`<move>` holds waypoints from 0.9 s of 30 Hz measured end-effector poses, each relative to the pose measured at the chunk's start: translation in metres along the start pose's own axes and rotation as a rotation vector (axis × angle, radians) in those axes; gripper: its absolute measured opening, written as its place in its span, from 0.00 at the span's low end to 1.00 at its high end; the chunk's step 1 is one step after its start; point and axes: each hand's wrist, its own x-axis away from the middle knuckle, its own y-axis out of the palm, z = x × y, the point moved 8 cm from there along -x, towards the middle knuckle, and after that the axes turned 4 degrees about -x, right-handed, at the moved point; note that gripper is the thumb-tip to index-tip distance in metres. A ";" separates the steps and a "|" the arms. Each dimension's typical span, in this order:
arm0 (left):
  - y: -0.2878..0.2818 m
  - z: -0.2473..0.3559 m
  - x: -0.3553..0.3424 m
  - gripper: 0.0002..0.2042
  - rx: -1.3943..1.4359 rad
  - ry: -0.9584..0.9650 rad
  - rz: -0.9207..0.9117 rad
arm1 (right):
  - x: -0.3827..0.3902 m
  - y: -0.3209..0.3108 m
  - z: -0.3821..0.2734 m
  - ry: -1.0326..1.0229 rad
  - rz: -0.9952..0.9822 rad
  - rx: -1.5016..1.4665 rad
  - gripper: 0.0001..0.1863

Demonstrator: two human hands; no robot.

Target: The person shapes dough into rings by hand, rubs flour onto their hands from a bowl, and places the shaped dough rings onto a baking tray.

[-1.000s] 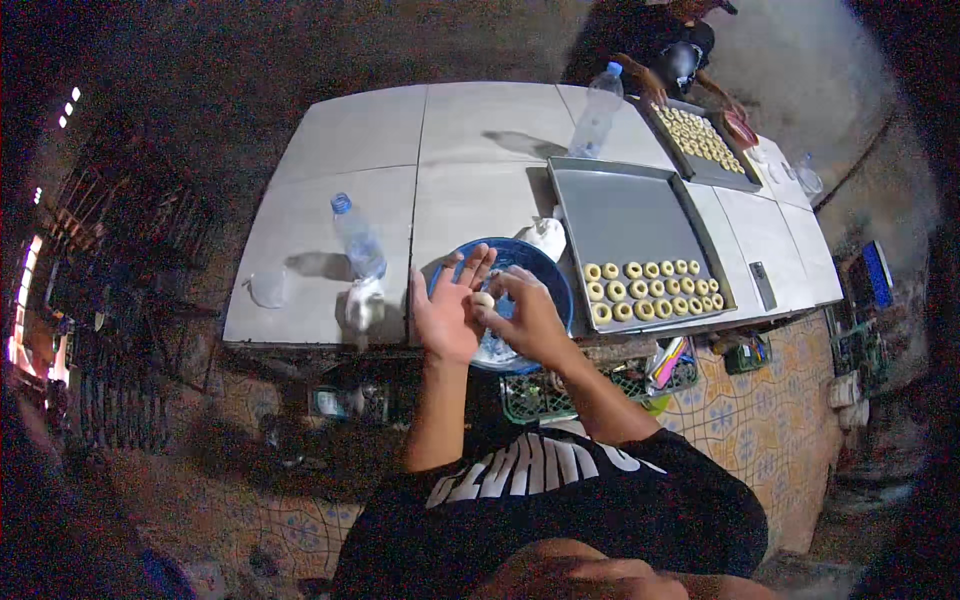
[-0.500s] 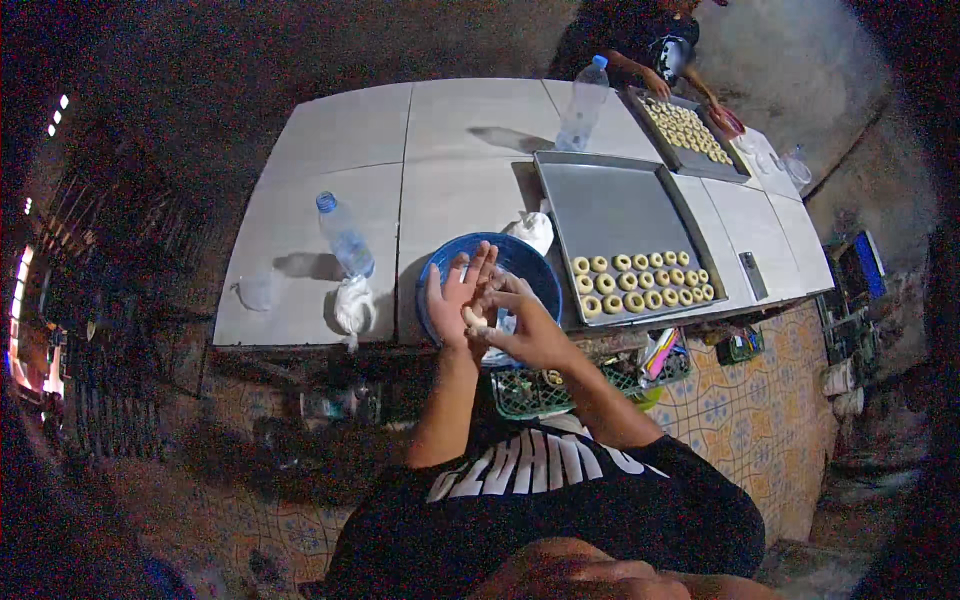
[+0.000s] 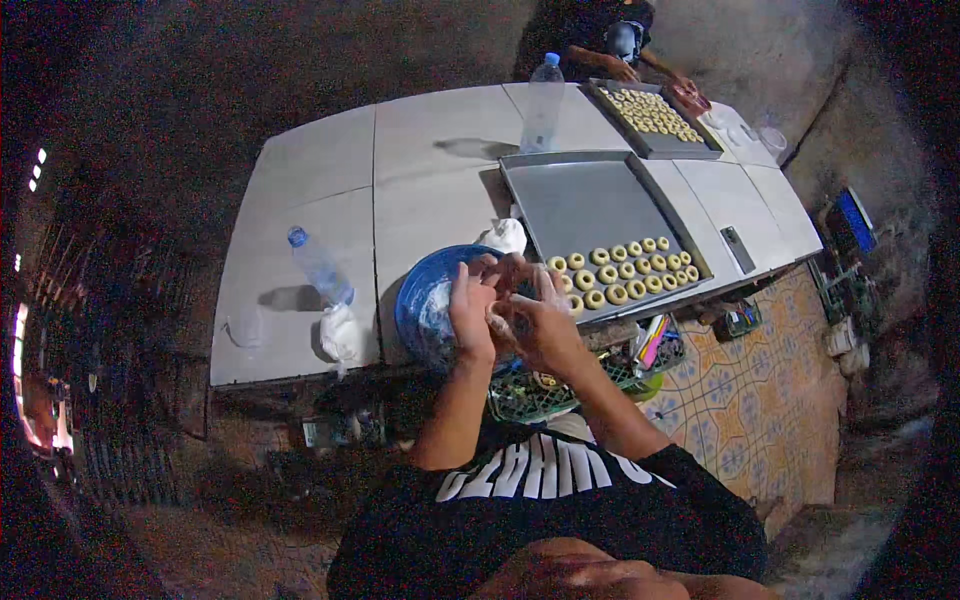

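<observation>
I see left hand (image 3: 472,314), right hand (image 3: 546,328) together (grip hidden, can't tell), part-blocking blue basin (image 3: 404,302); white bundle (image 3: 505,237) beside grey tray (image 3: 590,200).

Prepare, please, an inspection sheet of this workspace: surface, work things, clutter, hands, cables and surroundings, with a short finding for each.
Surface: pale table with dark joint lines.
Work things: near tray, with dough rings in rows at its near side; blue basin with whitish contents.
Clutter: left bottle; white bundle beside it; far bottle; dark flat object.
Hands: left hand and right hand close together near the basin; anything held cannot be told.
Cables: nothing seen.
Surroundings: another person at the far tray; green crate; patterned floor.
</observation>
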 end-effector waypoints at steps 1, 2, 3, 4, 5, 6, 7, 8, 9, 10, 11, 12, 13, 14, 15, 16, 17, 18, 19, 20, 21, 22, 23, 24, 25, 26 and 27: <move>0.003 -0.003 -0.001 0.22 -0.009 0.026 -0.032 | 0.002 -0.004 -0.002 -0.011 0.023 -0.006 0.17; 0.001 -0.004 -0.003 0.22 -0.008 0.021 -0.034 | 0.003 -0.007 -0.003 -0.023 0.044 -0.013 0.17; 0.005 -0.005 -0.004 0.22 0.034 0.009 -0.053 | 0.004 -0.006 0.000 -0.059 0.032 -0.063 0.17; 0.009 -0.005 -0.005 0.21 0.076 -0.002 -0.070 | 0.004 -0.008 0.004 -0.051 0.036 -0.061 0.17; 0.013 -0.006 -0.004 0.21 0.072 -0.008 -0.081 | 0.005 -0.010 0.007 -0.058 0.031 -0.049 0.17; 0.018 -0.006 -0.003 0.21 0.072 -0.013 -0.081 | 0.005 -0.011 0.007 -0.066 0.025 -0.038 0.17; 0.016 -0.005 -0.003 0.21 -0.029 -0.020 -0.002 | 0.005 -0.013 0.006 0.014 0.031 0.002 0.17; 0.011 -0.005 -0.002 0.20 -0.132 -0.026 0.077 | 0.005 -0.013 0.006 0.017 0.032 0.001 0.17; -0.001 -0.008 -0.003 0.20 -0.149 -0.043 0.199 | 0.005 -0.015 -0.001 -0.058 0.058 0.051 0.17; -0.006 -0.004 -0.003 0.20 -0.151 -0.041 0.198 | 0.005 -0.016 -0.008 -0.134 0.083 0.100 0.17; -0.005 -0.001 -0.004 0.20 -0.122 -0.074 0.102 | 0.005 -0.014 -0.006 -0.066 0.047 -0.046 0.18; 0.004 0.001 -0.003 0.19 -0.093 -0.110 0.007 | 0.005 -0.014 -0.003 -0.064 0.048 -0.049 0.18; 0.006 0.002 -0.001 0.19 -0.095 -0.111 0.008 | 0.004 -0.011 0.003 -0.064 0.013 -0.114 0.18; 0.005 0.002 0.001 0.19 -0.115 -0.105 0.049 | 0.002 -0.008 0.005 -0.076 0.004 -0.126 0.18; 0.009 0.005 0.003 0.19 -0.135 -0.094 0.091 | -0.001 -0.006 0.006 -0.091 -0.008 -0.141 0.18; 0.012 0.008 0.005 0.19 -0.154 -0.082 0.133 | -0.003 -0.003 0.005 -0.102 -0.020 -0.156 0.19; 0.011 0.010 0.007 0.19 -0.173 -0.071 0.175 | -0.003 -0.003 0.001 -0.117 0.008 -0.096 0.18; 0.011 0.013 0.008 0.19 -0.174 -0.064 0.177 | -0.003 -0.005 -0.005 -0.133 0.037 -0.035 0.18; 0.011 0.015 0.009 0.19 -0.155 -0.072 0.167 | -0.003 0.000 -0.001 -0.142 0.030 -0.095 0.18; 0.012 0.015 0.010 0.19 -0.136 -0.081 0.157 | -0.003 0.005 0.003 -0.148 0.028 -0.097 0.18; 0.011 0.016 0.010 0.19 -0.135 -0.075 0.160 | -0.005 0.011 0.006 -0.135 -0.017 -0.079 0.19; 0.011 0.014 0.010 0.19 -0.116 -0.097 0.159 | -0.005 0.015 0.008 -0.121 -0.062 -0.061 0.19; 0.011 0.011 0.009 0.19 -0.097 -0.121 0.158 | -0.005 0.013 0.007 -0.142 -0.052 -0.053 0.19; 0.011 0.009 0.008 0.19 -0.078 -0.141 0.157 | -0.005 0.012 0.004 -0.148 -0.057 -0.054 0.19; 0.008 0.009 0.006 0.19 -0.076 -0.135 0.159 | -0.006 0.009 0.003 -0.133 -0.045 -0.075 0.19; 0.007 0.006 0.004 0.19 -0.051 -0.162 0.116 | -0.007 0.008 0.002 -0.116 -0.034 -0.095 0.18; 0.014 0.002 0.001 0.18 -0.026 -0.195 0.070 | -0.006 0.009 0.006 -0.116 -0.034 -0.093 0.18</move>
